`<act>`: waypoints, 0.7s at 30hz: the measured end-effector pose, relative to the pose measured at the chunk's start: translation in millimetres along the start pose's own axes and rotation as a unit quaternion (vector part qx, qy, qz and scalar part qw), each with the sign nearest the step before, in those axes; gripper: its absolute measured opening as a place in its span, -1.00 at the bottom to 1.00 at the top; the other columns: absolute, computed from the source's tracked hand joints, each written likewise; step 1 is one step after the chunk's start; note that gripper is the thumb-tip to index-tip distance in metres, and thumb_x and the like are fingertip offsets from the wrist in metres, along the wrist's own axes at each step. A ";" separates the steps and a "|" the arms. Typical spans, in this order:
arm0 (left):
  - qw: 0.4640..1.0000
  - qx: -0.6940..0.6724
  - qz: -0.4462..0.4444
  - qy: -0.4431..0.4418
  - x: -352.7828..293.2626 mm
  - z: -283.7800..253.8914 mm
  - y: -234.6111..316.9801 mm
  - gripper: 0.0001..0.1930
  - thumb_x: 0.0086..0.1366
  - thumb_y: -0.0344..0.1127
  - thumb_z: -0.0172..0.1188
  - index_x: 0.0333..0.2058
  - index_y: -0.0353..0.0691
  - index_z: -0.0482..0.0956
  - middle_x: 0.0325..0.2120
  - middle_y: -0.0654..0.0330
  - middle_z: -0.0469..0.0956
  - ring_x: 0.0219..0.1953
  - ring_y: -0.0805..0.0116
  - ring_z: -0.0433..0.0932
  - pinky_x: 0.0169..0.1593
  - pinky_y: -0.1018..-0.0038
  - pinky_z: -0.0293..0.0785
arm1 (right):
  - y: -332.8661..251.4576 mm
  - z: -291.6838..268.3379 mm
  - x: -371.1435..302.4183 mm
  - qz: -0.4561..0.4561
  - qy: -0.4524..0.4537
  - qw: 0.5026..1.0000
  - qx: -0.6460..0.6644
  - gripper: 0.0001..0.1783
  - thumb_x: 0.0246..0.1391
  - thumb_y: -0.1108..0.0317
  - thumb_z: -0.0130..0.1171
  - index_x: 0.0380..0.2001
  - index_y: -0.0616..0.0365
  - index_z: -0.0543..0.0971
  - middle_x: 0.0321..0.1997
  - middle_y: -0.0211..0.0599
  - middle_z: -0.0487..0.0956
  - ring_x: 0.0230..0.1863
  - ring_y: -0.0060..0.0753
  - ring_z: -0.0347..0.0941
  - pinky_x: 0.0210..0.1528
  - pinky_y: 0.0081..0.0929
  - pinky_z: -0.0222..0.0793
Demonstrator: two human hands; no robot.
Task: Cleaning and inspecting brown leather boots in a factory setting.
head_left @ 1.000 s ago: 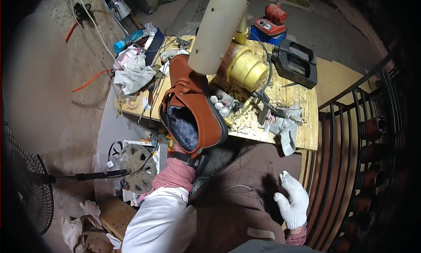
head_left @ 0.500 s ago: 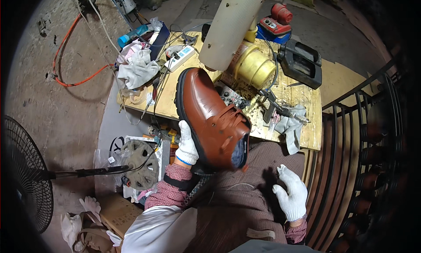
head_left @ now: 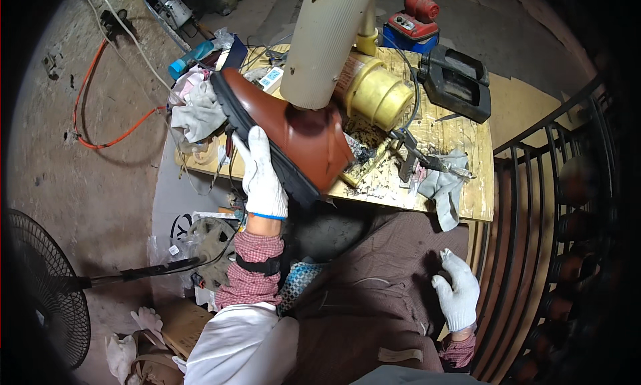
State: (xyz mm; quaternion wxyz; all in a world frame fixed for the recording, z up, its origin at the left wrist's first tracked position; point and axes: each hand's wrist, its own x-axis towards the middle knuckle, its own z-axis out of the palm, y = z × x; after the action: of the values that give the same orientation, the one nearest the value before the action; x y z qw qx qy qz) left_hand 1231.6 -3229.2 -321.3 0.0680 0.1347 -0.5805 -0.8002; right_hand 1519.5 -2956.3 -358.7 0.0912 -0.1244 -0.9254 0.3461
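A brown leather shoe (head_left: 267,118) with a thick black sole (head_left: 264,148) is tilted over the near edge of the worktable. My left hand (head_left: 262,181), in a white knit glove, grips it along the sole, with several fingers hidden beneath. Directly over the shoe's side hangs the mouth of a wide pale tube (head_left: 327,44); I cannot tell whether they touch. My right hand (head_left: 458,291), gloved the same way, rests beside my right thigh with nothing in it, fingers apart and slightly curled.
On the wooden table (head_left: 479,178) lie a yellow cylinder (head_left: 384,98), a black plastic container (head_left: 457,84), a grey cloth (head_left: 446,191) and a power strip (head_left: 272,79). A red device (head_left: 415,26) stands behind. A fan (head_left: 50,285) is at left, a black metal rack (head_left: 544,151) at right.
My left hand has carried the shoe forward and left, turning it so its side lies under the tube's mouth. The right hand has barely moved.
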 end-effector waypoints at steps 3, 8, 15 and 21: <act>0.926 0.252 0.280 -0.035 17.3 -6.2 -1.4 -0.34 0.54 0.00 0.06 0.47 -0.14 0.15 0.44 0.14 0.19 0.44 0.21 0.24 0.38 0.25 0.34 | -1.2 -1.6 13.9 -0.018 0.002 1.000 0.000 -0.48 -0.11 0.48 0.45 0.03 0.14 0.66 0.12 -0.03 0.65 0.07 -0.04 0.63 0.10 -0.30 0.56; 0.989 0.001 0.146 -0.031 29.3 29.4 14.8 -0.12 0.49 -0.11 0.17 0.52 -0.13 -0.23 0.40 0.11 0.24 0.38 0.23 0.31 0.34 0.28 0.35 | -15.3 -0.6 45.4 -0.069 -0.019 0.997 -0.014 -0.49 -0.06 0.36 0.44 0.04 0.09 0.66 0.14 -0.06 0.64 0.02 -0.06 0.63 0.07 -0.26 0.53; 0.996 -0.076 0.048 -0.009 21.9 19.8 22.5 0.10 0.40 -0.09 0.32 0.53 -0.09 -0.42 0.38 0.08 0.24 0.27 0.16 0.42 0.27 0.20 0.43 | -74.9 22.9 124.6 -0.287 0.036 0.957 -0.038 -0.51 0.09 0.27 0.35 0.11 0.07 0.62 0.16 -0.17 0.62 0.03 -0.04 0.59 -0.02 -0.25 0.48; 0.992 -0.124 -0.003 0.008 -28.8 -7.4 10.0 -0.43 0.49 0.03 0.17 0.33 -0.13 0.36 0.15 0.20 0.53 0.11 0.31 0.55 0.20 0.30 0.52 | -174.4 63.7 178.2 -0.539 0.149 0.827 -0.055 -0.62 0.00 0.33 0.18 -0.07 0.15 0.61 -0.11 -0.14 0.59 -0.19 -0.07 0.54 -0.17 -0.23 0.45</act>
State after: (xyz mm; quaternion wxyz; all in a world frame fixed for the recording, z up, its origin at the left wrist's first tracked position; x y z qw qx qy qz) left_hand 1260.8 -3231.5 -310.0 0.0867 0.1331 -0.4759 -0.8650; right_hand 1304.4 -3070.6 -275.7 0.3933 0.3397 -0.8378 0.1673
